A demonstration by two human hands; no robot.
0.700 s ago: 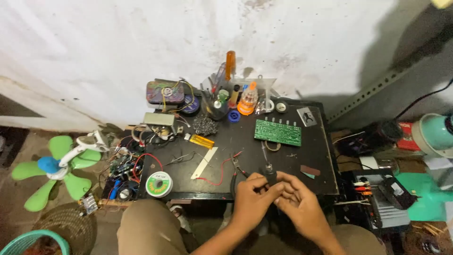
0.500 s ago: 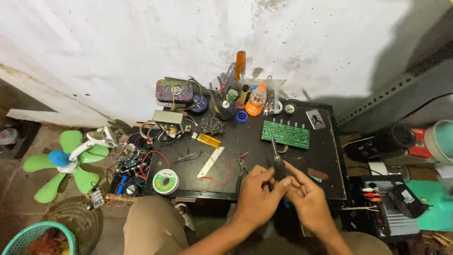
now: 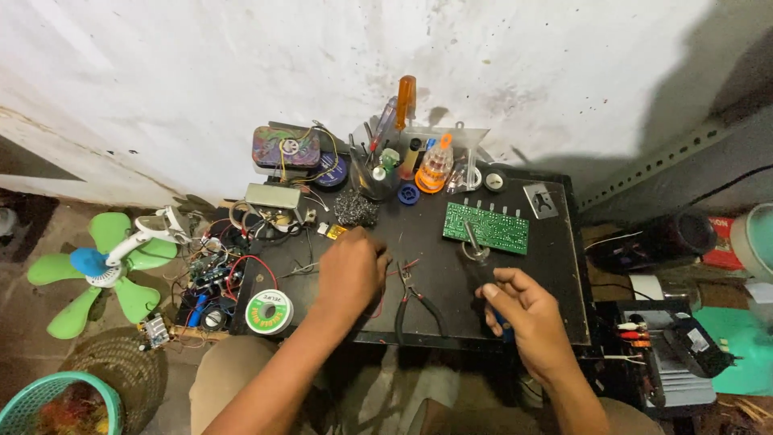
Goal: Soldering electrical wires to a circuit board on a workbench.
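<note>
Soldering prep: left hand (image 3: 350,270) reaches down, grip hidden, at nine o'clock of the pliers (image 3: 411,302); right hand (image 3: 523,310) clasps a blue-handled tool (image 3: 501,326) below the green circuit board (image 3: 485,228), needing steadying.

The two hands, joined together at the near edge of the counter (image 3: 564,266) a moment ago, are now apart. The left hand (image 3: 350,270) has moved left and farther onto the counter. The right hand (image 3: 523,310) stays near, its grip closed on a dark tool (image 3: 483,270).
</note>
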